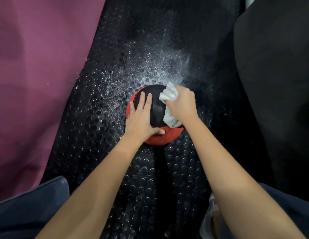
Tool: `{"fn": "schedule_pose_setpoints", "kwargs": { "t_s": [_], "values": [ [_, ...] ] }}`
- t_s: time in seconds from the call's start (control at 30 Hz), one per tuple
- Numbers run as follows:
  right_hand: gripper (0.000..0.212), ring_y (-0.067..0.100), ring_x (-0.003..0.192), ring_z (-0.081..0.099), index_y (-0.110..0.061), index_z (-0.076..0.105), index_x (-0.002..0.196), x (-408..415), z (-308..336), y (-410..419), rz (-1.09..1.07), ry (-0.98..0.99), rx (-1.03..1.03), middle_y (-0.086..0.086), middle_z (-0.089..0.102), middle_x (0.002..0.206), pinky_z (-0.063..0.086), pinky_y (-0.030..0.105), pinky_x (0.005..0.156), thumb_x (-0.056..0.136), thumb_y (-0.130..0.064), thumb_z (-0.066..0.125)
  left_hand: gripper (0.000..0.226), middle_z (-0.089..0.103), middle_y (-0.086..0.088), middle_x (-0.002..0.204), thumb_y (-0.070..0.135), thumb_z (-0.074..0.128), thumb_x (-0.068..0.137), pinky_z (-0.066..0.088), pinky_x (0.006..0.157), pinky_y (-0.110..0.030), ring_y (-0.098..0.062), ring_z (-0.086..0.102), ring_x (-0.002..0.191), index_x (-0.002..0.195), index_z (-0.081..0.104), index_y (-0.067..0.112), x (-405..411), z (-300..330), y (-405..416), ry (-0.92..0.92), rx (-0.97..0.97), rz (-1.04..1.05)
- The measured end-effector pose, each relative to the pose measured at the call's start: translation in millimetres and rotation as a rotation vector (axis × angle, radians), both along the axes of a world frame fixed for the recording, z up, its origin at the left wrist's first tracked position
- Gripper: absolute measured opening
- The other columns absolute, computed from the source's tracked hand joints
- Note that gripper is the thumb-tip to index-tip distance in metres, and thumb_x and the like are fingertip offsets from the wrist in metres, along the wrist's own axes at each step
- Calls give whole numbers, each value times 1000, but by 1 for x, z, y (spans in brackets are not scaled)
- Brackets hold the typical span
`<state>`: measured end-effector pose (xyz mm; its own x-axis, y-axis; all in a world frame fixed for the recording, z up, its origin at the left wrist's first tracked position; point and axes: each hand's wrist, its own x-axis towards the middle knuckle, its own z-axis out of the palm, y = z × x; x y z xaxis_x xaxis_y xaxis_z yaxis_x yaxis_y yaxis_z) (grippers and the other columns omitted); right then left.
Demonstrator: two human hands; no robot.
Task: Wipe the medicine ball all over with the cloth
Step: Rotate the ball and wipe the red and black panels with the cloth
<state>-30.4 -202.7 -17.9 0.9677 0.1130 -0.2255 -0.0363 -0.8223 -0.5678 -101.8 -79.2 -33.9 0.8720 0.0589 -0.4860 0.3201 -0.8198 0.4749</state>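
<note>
Wiping: ball (156, 107) sitting on mat (105, 152); left hand (141, 121) bracing it, fingers flat; right hand (182, 105) gripping cloth (168, 95), rubbing right flank. Underside probably needing a roll, firm pressure.

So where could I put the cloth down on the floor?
The mat is bare near you, between your forearms. It is also bare between the ball and the purple sheet. Beyond the ball lie white specks. Both hands crowd the ball.
</note>
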Motion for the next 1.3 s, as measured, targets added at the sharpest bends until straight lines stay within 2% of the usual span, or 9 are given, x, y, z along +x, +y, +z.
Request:
{"fn": "schedule_pose_setpoints", "kwargs": {
  "t_s": [0.13, 0.3, 0.5, 0.63, 0.8, 0.93, 1.03, 1.17, 1.3],
  "values": [
    [39, 6, 49, 36, -20, 35, 53, -5, 2, -4, -59, 31, 138, -6, 40, 53, 28, 15, 44, 80, -16, 63, 117, -6, -2, 163, 45, 78, 75, 18, 117, -54, -43, -2, 147, 155, -3, 20, 19, 8, -2, 39, 17, -16],
    [40, 18, 61, 44, -24, 34, 56, -24, 3, -11, 99, 19, -17, -6, 41, 60, 31, 28, 56, 82, -19, 64, 129, -6, 6, 163, 35, 88, 64, 19, 116, -50, -40, 0, 148, 155, -2, 25, 9, 5, 2, 62, -3, -38],
    [34, 27, 69, 50, -17, 36, 58, -1, 11, 2, 70, 23, -68, 2, 49, 65, 33, 27, 59, 81, -12, 60, 129, -7, 8, 163, 38, 88, 63, 18, 117, -50, -37, -2, 148, 155, -2, 27, -3, 5, 3, 36, 3, -41],
    [21, 31, 74, 53, -13, 43, 65, -39, 7, 1, 210, -77, -94, 9, 56, 78, 31, 29, 60, 80, -5, 53, 128, -4, 5, 163, 38, 88, 63, 19, 117, -54, -40, 1, 148, 156, 1, 24, -6, 2, 7, 2, -16, -26],
    [40, 25, 67, 43, -18, 28, 57, -10, 17, 12, 116, -29, -62, -4, 36, 60, 30, 29, 59, 83, -9, 57, 127, -7, 4, 163, 40, 86, 65, 14, 120, -48, -41, 1, 148, 156, -2, 24, -8, 3, 5, 15, -5, -19],
    [25, 29, 71, 52, -15, 39, 66, -36, 8, 9, 159, -109, -40, 9, 54, 76, 34, 31, 60, 87, -10, 53, 126, -4, 1, 164, 39, 87, 64, 10, 119, -43, -33, 3, 149, 156, 2, 22, -3, 5, 13, -5, -23, -29],
    [29, 29, 70, 52, -15, 38, 61, -31, 2, 6, 95, -69, -17, 5, 49, 73, 34, 30, 60, 84, -13, 55, 125, -6, 1, 163, 39, 86, 67, 8, 118, -41, -33, 1, 149, 156, 0, 22, -5, 6, 18, 4, -26, -54],
    [25, 24, 67, 48, -14, 44, 62, -2, -3, 13, -105, 20, 33, 6, 50, 68, 39, 28, 59, 79, -20, 60, 129, -4, 1, 163, 41, 88, 62, 16, 120, -45, -33, 5, 149, 156, 1, 23, -7, 3, 25, 30, -31, -31],
    [39, 23, 67, 45, -18, 38, 55, -10, -3, 24, -67, 82, 154, 6, 49, 68, 33, 27, 60, 78, -20, 68, 121, 3, -12, 163, 42, 83, 69, 14, 120, -45, -35, 10, 148, 155, 3, 10, 4, 13, 29, 44, 63, -112]
  ]
}}
